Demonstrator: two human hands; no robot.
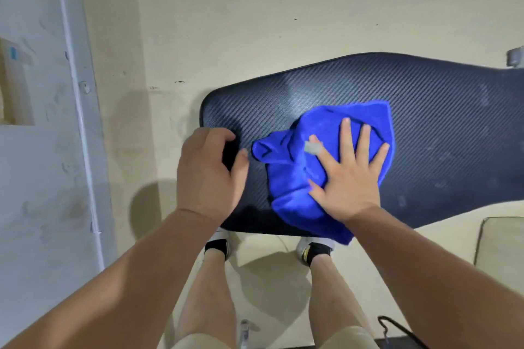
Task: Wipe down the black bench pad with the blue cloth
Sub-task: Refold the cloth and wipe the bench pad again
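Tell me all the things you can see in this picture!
bench pad: one, black with a woven pattern, middle and right, above the floor
cloth: one, bright blue, crumpled on the pad's left part
floor: one, cream, under and around the pad
wall panel: one, pale grey-white, left side
cushion-like thing: one, cream, lower right; only partly seen
shoes: two, white and black, on the floor below the pad
legs: two, bare, bottom middle
left hand: one, curled over the pad's left end
right hand: one, flat on the cloth, fingers spread
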